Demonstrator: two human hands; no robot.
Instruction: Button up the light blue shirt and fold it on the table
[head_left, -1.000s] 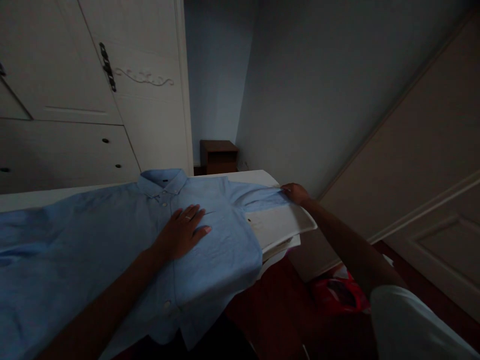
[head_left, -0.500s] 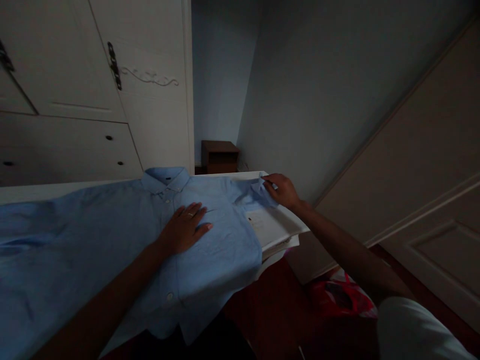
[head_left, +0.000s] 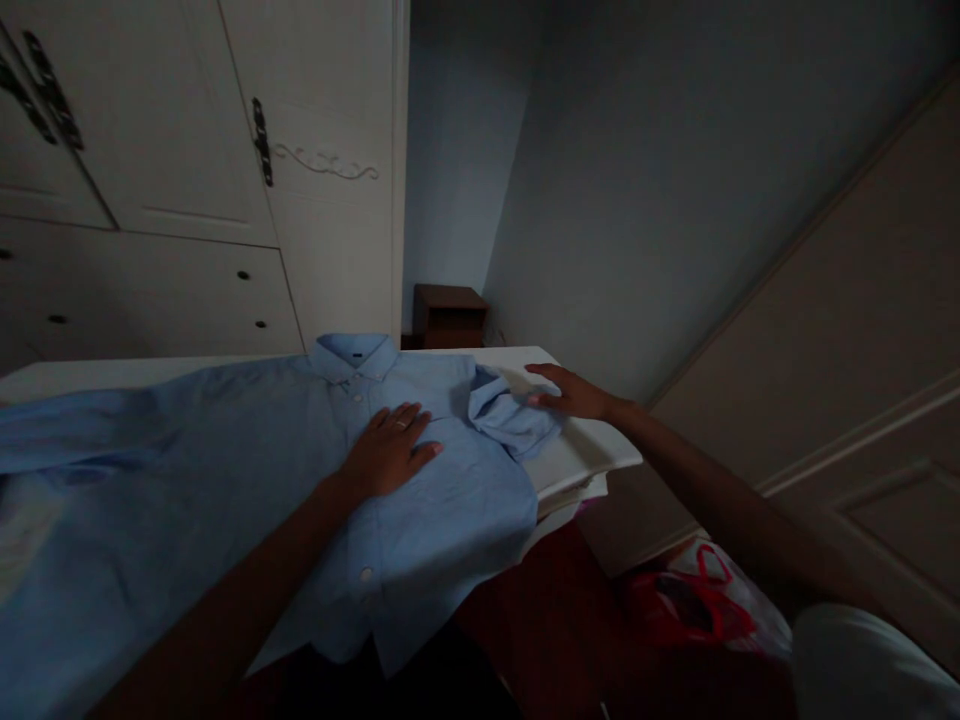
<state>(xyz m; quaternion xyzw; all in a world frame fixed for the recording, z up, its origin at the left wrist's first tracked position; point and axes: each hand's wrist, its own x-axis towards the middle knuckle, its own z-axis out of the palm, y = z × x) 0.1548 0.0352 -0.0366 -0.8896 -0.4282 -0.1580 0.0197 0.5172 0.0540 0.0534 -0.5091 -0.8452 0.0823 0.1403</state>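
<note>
A light blue button-up shirt [head_left: 247,450] lies front up across a white padded board [head_left: 555,470], its collar at the far edge. My left hand [head_left: 390,450], a ring on one finger, rests flat on the chest beside the buttons, fingers spread. At the board's right end, my right hand [head_left: 566,392] is open, thumb and fingers apart. Its thumb is at the bunched sleeve [head_left: 514,415], which sits crumpled beside the shoulder; whether they touch is hard to tell. The far left sleeve [head_left: 82,430] stretches toward the left edge of view.
Behind the board stands a white wardrobe [head_left: 330,250] with dark handles. A small brown cabinet [head_left: 450,312] sits in the back corner by the wall. Low on the right are a red and white plastic bag [head_left: 705,600] and a panelled door [head_left: 900,510].
My right hand has let go of the sleeve end and its fingers have opened. The sleeve has dropped into a bunch nearer the shoulder. My left hand keeps its place on the shirt.
</note>
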